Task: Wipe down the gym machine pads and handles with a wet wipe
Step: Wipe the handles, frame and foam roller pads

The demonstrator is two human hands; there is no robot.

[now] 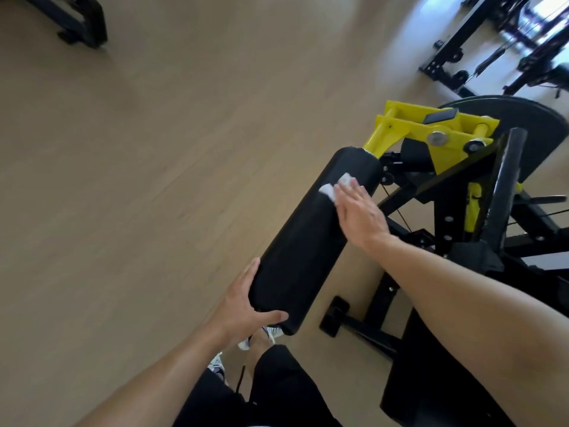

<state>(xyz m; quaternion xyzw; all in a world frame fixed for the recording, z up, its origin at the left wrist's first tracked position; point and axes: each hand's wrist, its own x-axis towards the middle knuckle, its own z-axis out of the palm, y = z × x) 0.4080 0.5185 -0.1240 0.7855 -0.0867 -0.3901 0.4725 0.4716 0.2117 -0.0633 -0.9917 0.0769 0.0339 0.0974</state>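
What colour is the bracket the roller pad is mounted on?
Bright yellow: the bracket at the far end of the black roller pad, clearest in the head view.

From my feed, both forearms are bare, no sleeves, watch or bands on either wrist; the left hand (246, 306) and right hand (358, 211) wear no gloves; black shorts (271, 392) below; white patterned sneakers (246, 343) (partly hidden).

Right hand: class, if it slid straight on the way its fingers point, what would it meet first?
The right hand presses the wet wipe on the roller pad; onward lies only more pad, then probably floor.
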